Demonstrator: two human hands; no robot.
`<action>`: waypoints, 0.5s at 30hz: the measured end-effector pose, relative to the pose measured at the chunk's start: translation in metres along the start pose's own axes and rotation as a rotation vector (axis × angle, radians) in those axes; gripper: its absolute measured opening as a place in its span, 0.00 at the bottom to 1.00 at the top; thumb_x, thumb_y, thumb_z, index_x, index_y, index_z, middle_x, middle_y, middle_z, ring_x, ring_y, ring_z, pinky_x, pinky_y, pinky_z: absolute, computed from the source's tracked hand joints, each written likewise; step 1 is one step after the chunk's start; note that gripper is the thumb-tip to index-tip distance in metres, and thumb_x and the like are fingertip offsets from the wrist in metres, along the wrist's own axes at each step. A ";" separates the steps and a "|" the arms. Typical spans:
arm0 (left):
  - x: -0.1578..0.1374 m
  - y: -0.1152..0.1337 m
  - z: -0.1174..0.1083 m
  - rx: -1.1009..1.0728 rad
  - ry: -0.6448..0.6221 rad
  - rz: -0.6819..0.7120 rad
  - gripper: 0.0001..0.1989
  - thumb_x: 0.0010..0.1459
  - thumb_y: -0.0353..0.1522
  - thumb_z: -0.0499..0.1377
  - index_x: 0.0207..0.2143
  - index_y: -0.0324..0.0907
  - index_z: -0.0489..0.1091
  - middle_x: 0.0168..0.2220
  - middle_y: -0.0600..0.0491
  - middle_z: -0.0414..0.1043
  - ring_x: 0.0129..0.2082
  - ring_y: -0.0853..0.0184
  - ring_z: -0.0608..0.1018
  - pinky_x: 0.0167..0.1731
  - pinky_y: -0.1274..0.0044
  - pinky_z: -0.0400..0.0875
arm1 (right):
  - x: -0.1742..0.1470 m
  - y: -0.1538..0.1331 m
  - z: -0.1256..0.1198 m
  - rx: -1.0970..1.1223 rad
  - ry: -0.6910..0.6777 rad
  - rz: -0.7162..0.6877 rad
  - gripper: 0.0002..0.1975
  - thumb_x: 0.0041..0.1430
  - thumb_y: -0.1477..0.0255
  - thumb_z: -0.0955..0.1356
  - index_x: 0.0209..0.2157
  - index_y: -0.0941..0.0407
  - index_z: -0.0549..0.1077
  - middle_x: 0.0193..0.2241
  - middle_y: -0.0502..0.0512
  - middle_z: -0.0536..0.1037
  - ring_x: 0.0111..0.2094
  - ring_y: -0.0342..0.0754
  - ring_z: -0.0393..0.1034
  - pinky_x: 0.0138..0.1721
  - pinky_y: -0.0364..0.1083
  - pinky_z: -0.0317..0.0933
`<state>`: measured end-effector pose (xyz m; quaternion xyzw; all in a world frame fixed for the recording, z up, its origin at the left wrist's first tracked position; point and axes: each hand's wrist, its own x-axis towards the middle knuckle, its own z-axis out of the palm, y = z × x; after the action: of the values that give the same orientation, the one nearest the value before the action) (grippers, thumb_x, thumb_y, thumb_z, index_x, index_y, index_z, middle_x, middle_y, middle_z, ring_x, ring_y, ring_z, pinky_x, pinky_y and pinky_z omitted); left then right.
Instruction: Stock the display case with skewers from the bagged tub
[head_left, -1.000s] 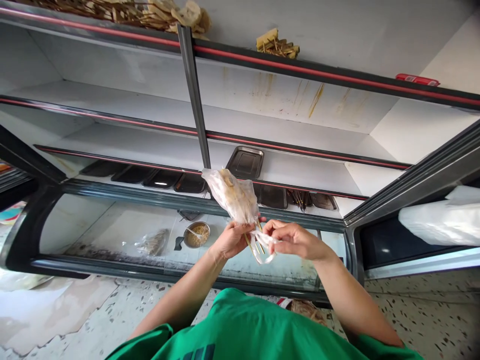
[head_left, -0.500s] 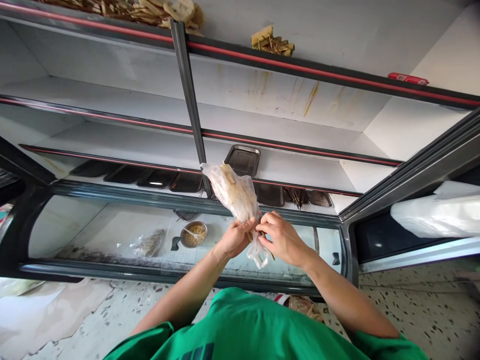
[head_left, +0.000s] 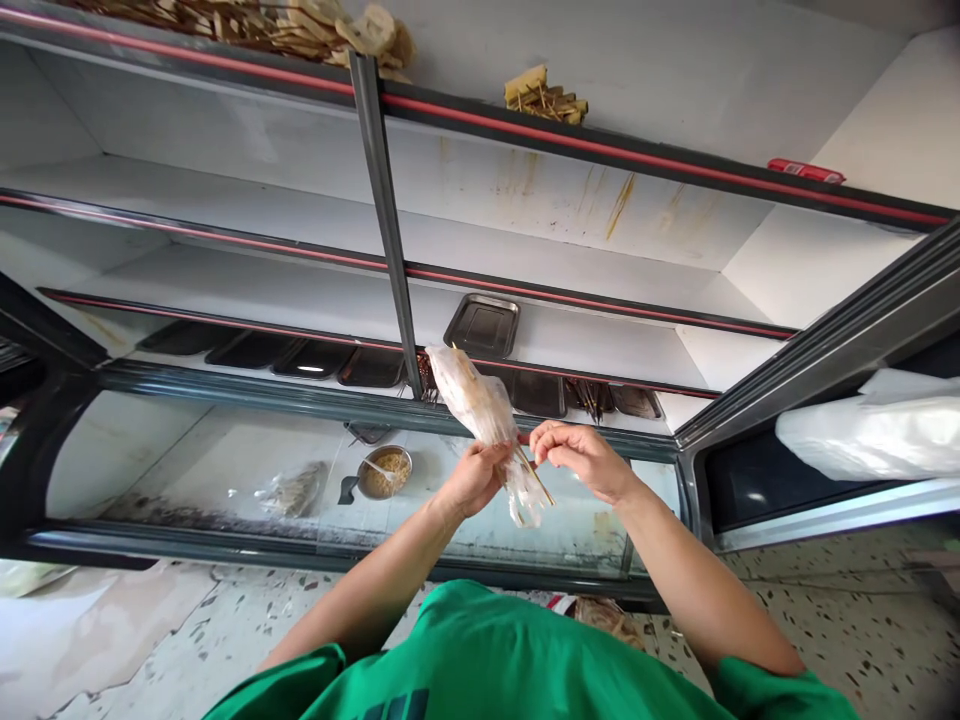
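- Plastic bag of skewered food [head_left: 474,405]: whitish, translucent, crumpled; pale yellowish contents show through; tilted, bare stick [head_left: 536,476] jutting from lower end.
- Held up before the display case [head_left: 225,384].
- Your left hand [head_left: 474,478]: closed around its gathered neck.
- Your right hand [head_left: 581,458]: fingers curled beside the stick; cannot tell whether pinching anything.

No text is legible; the green shirt [head_left: 525,655] shows dark slanted bars [head_left: 417,704].

Bag [head_left: 471,398] milky translucent white, protruding stick [head_left: 541,482] yellow-tan.
Shirt [head_left: 517,655] green, dark stripes. Upper shelf edge [head_left: 637,157] black with red line; back panel [head_left: 555,215] white, yellow-brown streaks. Floor [head_left: 262,605] pale, dark speckles. Packet [head_left: 806,171] red. Tray [head_left: 481,325] dark grey.
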<state>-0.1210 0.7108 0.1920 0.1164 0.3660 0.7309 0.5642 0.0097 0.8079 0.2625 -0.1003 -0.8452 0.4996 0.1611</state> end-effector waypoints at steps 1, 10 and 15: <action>0.001 0.002 0.000 0.006 0.022 0.021 0.10 0.45 0.28 0.63 0.33 0.35 0.71 0.30 0.49 0.75 0.29 0.66 0.74 0.31 0.75 0.67 | 0.000 -0.002 0.000 -0.072 0.055 -0.029 0.07 0.57 0.73 0.63 0.30 0.58 0.72 0.34 0.55 0.71 0.34 0.44 0.64 0.35 0.45 0.60; 0.008 0.003 -0.001 0.026 0.092 0.160 0.11 0.41 0.28 0.63 0.30 0.38 0.69 0.22 0.57 0.68 0.24 0.71 0.70 0.26 0.80 0.63 | 0.018 0.007 0.041 -1.034 0.023 -0.162 0.09 0.59 0.80 0.62 0.29 0.59 0.72 0.31 0.59 0.70 0.37 0.50 0.62 0.38 0.48 0.61; 0.011 -0.005 -0.009 0.049 0.110 0.181 0.09 0.40 0.29 0.63 0.27 0.37 0.68 0.20 0.58 0.65 0.22 0.72 0.68 0.25 0.79 0.60 | 0.022 0.014 0.046 -1.024 -0.089 -0.173 0.06 0.58 0.74 0.64 0.28 0.58 0.72 0.31 0.57 0.71 0.37 0.49 0.63 0.35 0.46 0.60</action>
<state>-0.1257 0.7176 0.1798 0.1223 0.4023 0.7750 0.4717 -0.0280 0.7846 0.2338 -0.0747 -0.9925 0.0108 0.0957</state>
